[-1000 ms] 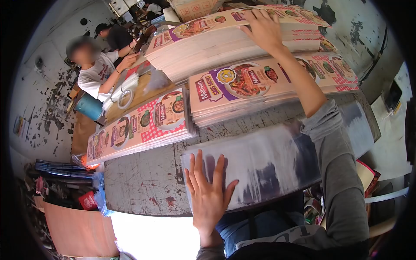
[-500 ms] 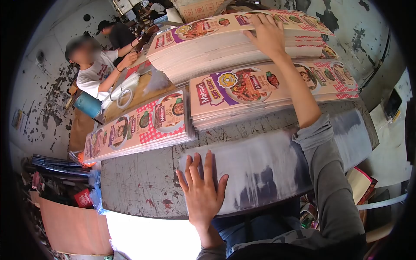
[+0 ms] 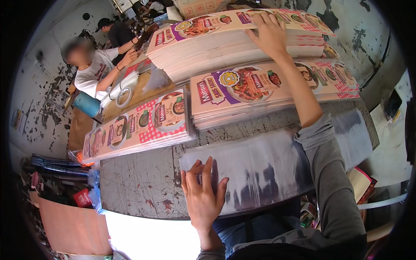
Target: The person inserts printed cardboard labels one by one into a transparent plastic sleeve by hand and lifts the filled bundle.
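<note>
My left hand [image 3: 203, 201] rests on a stack of clear plastic sleeves [image 3: 255, 173] at the table's near edge. Its thumb and index finger are stretched apart, while the other fingers bend somewhat. Reaching forward, my right hand [image 3: 271, 37] lies over the near edge of the tall stack of printed cardboard sheets [image 3: 212, 54], fingers on top and thumb apart. Whether it pinches the top sheet cannot be made out. Nearer to me is a lower pile of printed sheets in plastic [image 3: 255, 89], partly hidden by my right forearm. Another plastic-covered pile [image 3: 138, 123] sits to the left.
The worn grey table [image 3: 138, 182] has a curved edge. At the back left a person in a white shirt [image 3: 93, 71] works at a wooden table, with a roll of tape [image 3: 124, 97] and a blue container [image 3: 86, 104] nearby. Another person sits behind.
My left hand has slid slightly down, and some of its fingers have curled in while the index stays stretched. My right hand stays almost in place on the tall stack.
</note>
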### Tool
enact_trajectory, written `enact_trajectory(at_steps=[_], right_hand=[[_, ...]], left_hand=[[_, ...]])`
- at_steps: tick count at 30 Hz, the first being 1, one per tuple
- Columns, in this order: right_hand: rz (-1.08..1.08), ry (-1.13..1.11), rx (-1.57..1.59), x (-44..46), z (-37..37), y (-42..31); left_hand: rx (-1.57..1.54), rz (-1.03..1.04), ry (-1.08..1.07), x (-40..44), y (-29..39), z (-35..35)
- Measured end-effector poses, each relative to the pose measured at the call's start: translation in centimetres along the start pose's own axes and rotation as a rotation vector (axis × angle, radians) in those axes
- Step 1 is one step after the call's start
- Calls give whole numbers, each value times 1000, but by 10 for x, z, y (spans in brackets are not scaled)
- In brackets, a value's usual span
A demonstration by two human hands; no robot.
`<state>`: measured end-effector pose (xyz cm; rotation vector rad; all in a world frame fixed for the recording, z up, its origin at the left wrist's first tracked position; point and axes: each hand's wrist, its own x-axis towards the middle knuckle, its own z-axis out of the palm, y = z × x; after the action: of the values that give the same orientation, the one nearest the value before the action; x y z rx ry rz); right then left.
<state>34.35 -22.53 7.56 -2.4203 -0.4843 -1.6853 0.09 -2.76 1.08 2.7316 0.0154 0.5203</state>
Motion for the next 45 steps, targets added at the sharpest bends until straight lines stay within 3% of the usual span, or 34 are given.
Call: enact_trajectory(at_steps=[45], right_hand=[[18,-12,-5,-1,-3,-2]], left_hand=[[14,54,21,-1,-2,-1]])
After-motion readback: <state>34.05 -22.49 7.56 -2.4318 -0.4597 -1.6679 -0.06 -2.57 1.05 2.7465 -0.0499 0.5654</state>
